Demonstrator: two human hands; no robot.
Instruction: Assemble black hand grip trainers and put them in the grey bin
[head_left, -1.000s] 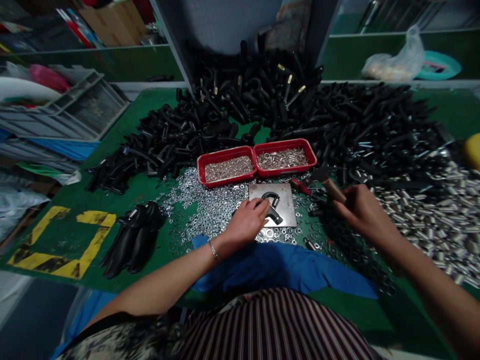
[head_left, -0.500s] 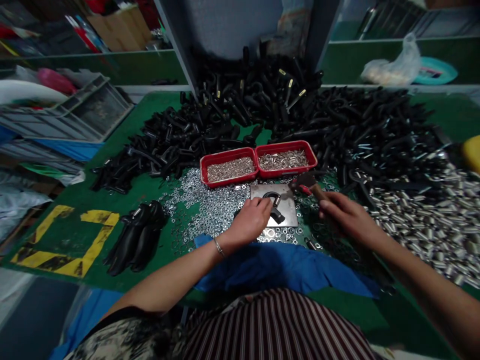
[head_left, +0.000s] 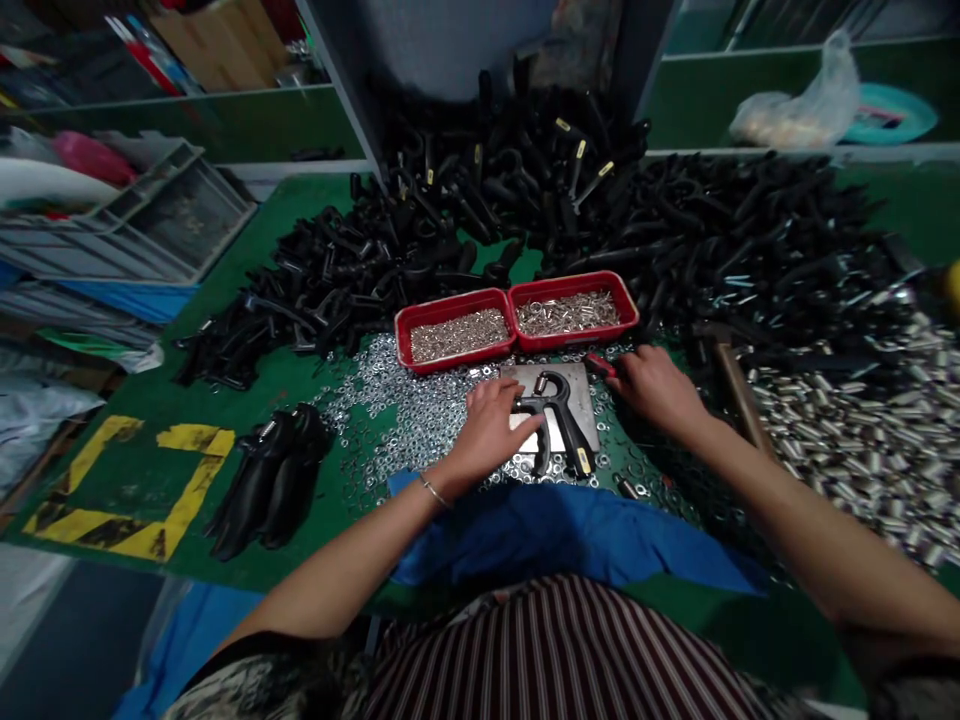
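A black hand grip strengthener (head_left: 559,410) with a small coil spring and a yellow label lies on a metal plate (head_left: 585,385). My left hand (head_left: 487,430) is open at its left side, thumb reaching over one handle and fingertips near its upper end. Whether the fingers press on it I cannot tell. Just right of the plate, my right hand (head_left: 656,392) is closed on a red-handled tool (head_left: 600,365), whose kind is mostly hidden. A hammer (head_left: 742,395) with a wooden handle lies right of that hand, beside silvery metal cylinders (head_left: 847,440).
Two red trays (head_left: 454,362) of small metal parts stand behind the plate. Washers (head_left: 405,410) are scattered leftward. Heaps of black handles (head_left: 337,260) cover the back. Several black grips (head_left: 270,480) lie at left near yellow tape (head_left: 187,490). Blue cloth (head_left: 555,530) lies in front.
My right hand has let go of the hammer, which now lies at the right, and has closed on the red-handled tool. My left hand has opened, and the grip strengthener shows more fully.
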